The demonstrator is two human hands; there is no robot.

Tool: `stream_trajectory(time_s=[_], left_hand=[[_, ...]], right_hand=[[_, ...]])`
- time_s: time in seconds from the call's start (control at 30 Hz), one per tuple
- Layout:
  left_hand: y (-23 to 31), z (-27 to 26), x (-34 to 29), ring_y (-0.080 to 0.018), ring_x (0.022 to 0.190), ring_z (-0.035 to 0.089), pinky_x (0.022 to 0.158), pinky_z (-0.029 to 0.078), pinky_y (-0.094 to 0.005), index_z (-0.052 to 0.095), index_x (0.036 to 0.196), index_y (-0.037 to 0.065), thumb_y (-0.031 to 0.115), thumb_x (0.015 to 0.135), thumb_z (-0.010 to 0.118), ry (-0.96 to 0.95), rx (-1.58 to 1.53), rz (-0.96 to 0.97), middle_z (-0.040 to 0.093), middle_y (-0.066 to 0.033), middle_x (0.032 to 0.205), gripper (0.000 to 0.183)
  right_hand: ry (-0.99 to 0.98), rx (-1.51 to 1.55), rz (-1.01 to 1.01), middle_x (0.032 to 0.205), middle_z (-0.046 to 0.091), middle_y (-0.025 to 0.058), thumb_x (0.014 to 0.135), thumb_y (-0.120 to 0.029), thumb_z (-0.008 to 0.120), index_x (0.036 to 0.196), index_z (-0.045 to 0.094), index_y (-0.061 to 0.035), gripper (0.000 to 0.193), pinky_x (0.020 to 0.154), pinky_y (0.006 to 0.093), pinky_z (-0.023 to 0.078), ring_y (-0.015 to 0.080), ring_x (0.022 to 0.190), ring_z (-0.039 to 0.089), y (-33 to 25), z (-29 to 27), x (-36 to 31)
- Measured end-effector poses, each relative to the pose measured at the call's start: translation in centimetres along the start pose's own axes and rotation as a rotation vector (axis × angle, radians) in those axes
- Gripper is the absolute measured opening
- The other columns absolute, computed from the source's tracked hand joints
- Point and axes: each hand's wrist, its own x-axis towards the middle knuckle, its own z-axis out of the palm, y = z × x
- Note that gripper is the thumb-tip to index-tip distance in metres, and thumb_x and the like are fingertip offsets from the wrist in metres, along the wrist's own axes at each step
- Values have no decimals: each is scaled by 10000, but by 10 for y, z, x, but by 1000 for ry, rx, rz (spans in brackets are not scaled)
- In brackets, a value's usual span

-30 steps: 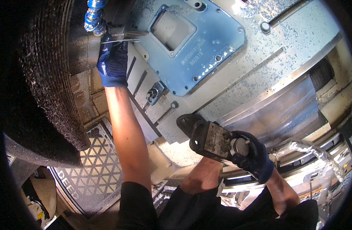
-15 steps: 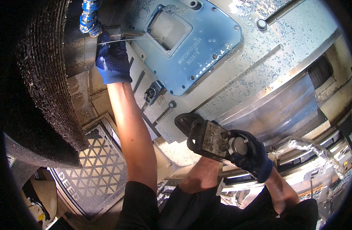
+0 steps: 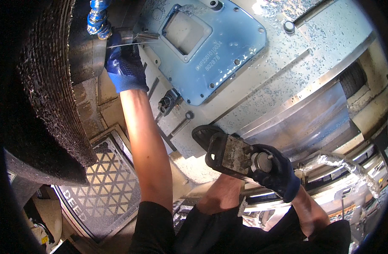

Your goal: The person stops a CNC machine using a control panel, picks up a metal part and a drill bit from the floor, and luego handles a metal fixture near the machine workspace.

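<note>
My left hand (image 3: 125,63), in a blue knit glove, is closed round the metal tool holder (image 3: 124,36) at the machine's spindle, its fingertips partly hidden. A fluted cutter (image 3: 147,37) sticks out toward a blue-looking metal plate (image 3: 198,80), which has a square opening and bolt holes. Across the glove runs a thin pale line (image 3: 134,43); whether it is a wire or a jet of fluid I cannot tell. My right hand (image 3: 278,171), in a dark glove, grips a grimy handwheel pendant (image 3: 232,154), thumb and fingers around its round dial (image 3: 261,162).
A blue segmented coolant hose (image 3: 99,19) hangs by the spindle. Below the plate sit a clamp (image 3: 168,101) and a bolt (image 3: 189,115). Chips litter the machine table (image 3: 266,93). A ribbed dark cover (image 3: 50,84) stands at the left, a patterned mat (image 3: 109,182) lower down.
My left hand and forearm have shifted slightly; the cutter's flutes show at a different angle. The pale line reaches less far over the plate. My right hand and the pendant stay nearly still.
</note>
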Motion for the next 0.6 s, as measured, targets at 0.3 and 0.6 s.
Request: stream_trajectory(time_s=[0.3, 0.6], left_hand=[[2, 12, -8, -274, 1147, 587, 949, 534, -393, 622, 1257, 78, 133, 913, 661, 72, -6, 5, 607, -131, 1266, 350], [4, 23, -11, -194, 904, 655, 764, 539, -302, 684, 1096, 79, 105, 850, 741, 148, -54, 42, 678, -69, 1064, 254]], right_hand=[[-3, 18, -1, 1142, 680, 179, 709, -209, 870, 1275, 567, -9, 673, 897, 370, 544, 250, 1041, 679, 2, 0, -2], [-6, 52, -14, 1152, 676, 182, 718, -207, 866, 1302, 547, -10, 694, 900, 376, 543, 250, 1053, 673, 3, 0, -1]])
